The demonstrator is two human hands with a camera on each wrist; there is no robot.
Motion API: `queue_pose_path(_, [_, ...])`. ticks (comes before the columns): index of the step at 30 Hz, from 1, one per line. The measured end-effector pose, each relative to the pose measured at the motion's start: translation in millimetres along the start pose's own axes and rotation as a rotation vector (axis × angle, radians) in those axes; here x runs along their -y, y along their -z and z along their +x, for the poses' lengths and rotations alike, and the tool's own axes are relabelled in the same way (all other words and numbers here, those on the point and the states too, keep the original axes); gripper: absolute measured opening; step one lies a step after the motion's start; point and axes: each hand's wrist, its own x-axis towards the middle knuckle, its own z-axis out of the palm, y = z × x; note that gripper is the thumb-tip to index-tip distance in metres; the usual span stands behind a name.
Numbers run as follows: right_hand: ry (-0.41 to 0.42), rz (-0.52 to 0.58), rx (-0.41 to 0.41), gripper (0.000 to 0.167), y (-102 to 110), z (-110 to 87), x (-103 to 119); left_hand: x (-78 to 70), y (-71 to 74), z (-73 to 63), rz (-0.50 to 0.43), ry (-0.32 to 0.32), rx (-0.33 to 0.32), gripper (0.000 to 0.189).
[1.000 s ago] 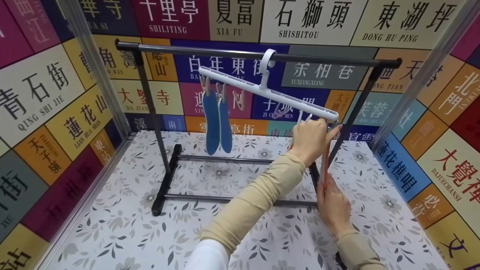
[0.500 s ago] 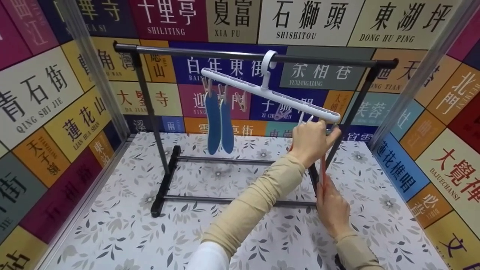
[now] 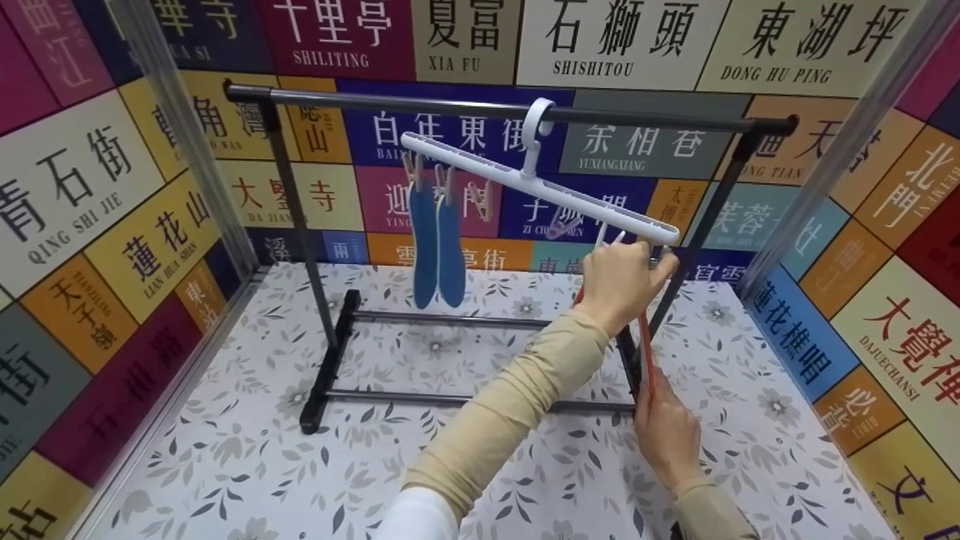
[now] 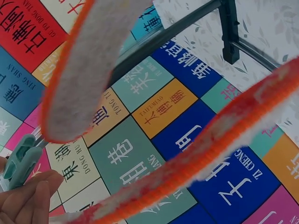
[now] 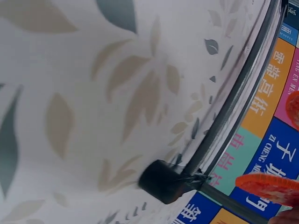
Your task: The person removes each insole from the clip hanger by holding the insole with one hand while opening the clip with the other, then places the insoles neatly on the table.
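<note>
Walls of coloured panels (image 3: 67,176) lettered in Chinese close in on the left, and beside them a dark metal rack (image 3: 292,195) stands on a surface (image 3: 225,450) patterned with leaves and flowers. A white hanger (image 3: 570,197) is hooked over the rack's top bar, tilted, its left end high and its right end low. Under that high end two blue insoles (image 3: 436,247) dangle side by side from pale clothespins (image 3: 413,172); next along hang a pinkish clothespin (image 3: 481,201), then a purple one (image 3: 564,225). At the low end the person's left hand (image 3: 619,281) reaches up, its beige sleeve (image 3: 510,397) crossing in front of the rack. Thumb and fingers pinch a teal clothespin (image 4: 22,161), just beside the rounded end of one of two orange-edged insoles (image 4: 79,84); whether the pin has caught it, I can't tell. A sliver of red shows to the left of that hand, mostly hidden behind it. Below and farthest right, the right hand (image 3: 669,435) has its fingers together, holding the lower part of an orange-edged insole that stands upright on edge, its top running up behind the left hand under the hanger's end.
</note>
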Motion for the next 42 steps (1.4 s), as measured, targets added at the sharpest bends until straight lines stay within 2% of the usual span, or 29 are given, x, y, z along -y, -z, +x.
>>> queue_pose_path(8, [-0.081,-0.025,0.063,0.036,6.2,-8.7,-10.9,-1.6,1.0,-2.0,-0.004,-0.015,-0.029,0.045])
queue_pose_path(15, [-0.077,-0.051,0.072,0.034,11.3,-12.3,-15.7,1.3,0.6,-6.4,-0.006,-0.034,0.001,0.045])
queue_pose_path(20, [-0.065,-0.041,0.059,0.035,12.0,-12.9,-15.8,5.2,-0.6,-8.0,-0.053,-0.036,0.002,0.038])
queue_pose_path(26, [-0.076,-0.042,0.063,0.035,9.7,-16.8,-17.0,8.2,-4.5,-14.4,-0.060,-0.045,0.008,0.030])
queue_pose_path(32, [-0.093,-0.054,0.068,0.034,8.0,-18.6,-20.6,6.1,-3.2,-19.0,-0.068,-0.069,0.009,0.034])
queue_pose_path(35, [-0.104,-0.054,0.076,0.035,9.0,-18.7,-20.3,5.4,-2.4,-19.3,-0.096,-0.071,0.019,0.034])
queue_pose_path(42, [-0.104,-0.065,0.077,0.036,12.9,-20.7,-20.0,7.3,-0.4,-26.2,-0.169,-0.131,-0.013,0.027])
